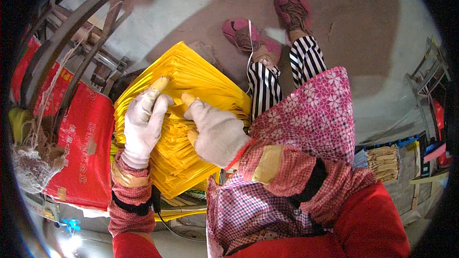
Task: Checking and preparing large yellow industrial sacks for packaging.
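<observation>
A thick stack of thin yellow sheets (210, 79), paper or cloth, stands in front of me with its layered edges fanned and creased. My left hand (143, 124), in a white glove with yellow tape on a fingertip, rests on the stack's left side, its fingers stretched out and apart. Opposite it, my right hand (217, 131) wears a similar glove with yellow-tipped fingers. Its forefinger points toward the left hand and its thumb lies apart, both touching the sheets. The undersides of both hands are hidden, and no single sheet is plainly pinched.
Left of the stack are a red printed sack (86, 148) and a dark metal frame (76, 28) with strings hanging from it. My pink patterned apron (306, 110) spreads over my lap. Folded tan bundles (383, 162) lie at the right, near a metal rack (428, 74). Pink shoes (291, 12) rest on the floor.
</observation>
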### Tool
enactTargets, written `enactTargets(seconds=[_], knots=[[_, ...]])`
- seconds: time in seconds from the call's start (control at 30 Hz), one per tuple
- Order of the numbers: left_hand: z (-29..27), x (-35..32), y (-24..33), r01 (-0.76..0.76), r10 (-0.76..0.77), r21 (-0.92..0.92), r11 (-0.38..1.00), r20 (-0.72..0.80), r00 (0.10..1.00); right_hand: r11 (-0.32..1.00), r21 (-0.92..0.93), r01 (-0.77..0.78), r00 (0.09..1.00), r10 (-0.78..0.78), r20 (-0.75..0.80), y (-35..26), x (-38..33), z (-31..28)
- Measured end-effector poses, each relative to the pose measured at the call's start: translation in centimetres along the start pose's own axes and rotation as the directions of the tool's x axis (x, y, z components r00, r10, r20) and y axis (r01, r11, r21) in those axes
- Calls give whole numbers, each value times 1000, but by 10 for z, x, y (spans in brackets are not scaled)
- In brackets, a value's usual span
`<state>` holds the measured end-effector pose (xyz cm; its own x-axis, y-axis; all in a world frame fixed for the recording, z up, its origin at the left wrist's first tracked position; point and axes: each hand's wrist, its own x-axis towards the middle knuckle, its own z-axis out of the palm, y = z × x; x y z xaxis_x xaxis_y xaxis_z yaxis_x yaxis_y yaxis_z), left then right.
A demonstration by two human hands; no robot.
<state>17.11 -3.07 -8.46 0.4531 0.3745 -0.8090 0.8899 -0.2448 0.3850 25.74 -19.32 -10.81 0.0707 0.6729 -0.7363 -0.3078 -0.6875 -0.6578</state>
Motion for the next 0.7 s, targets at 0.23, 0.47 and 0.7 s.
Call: enactTargets(seconds=[0.23,0.47,0.7], knots=[[0,10,1,-45,31,-83,996,-165,986,959,-275,67,975,-5,220,-13,7,-11],[5,10,-1,-128,143,111,986,-140,980,921,-382,71,996,-84,-15,-15,0,-12],[0,6,3,-82,90,78,994,-102,991,913,-352,206,970,-237,-46,-8,4,-7]])
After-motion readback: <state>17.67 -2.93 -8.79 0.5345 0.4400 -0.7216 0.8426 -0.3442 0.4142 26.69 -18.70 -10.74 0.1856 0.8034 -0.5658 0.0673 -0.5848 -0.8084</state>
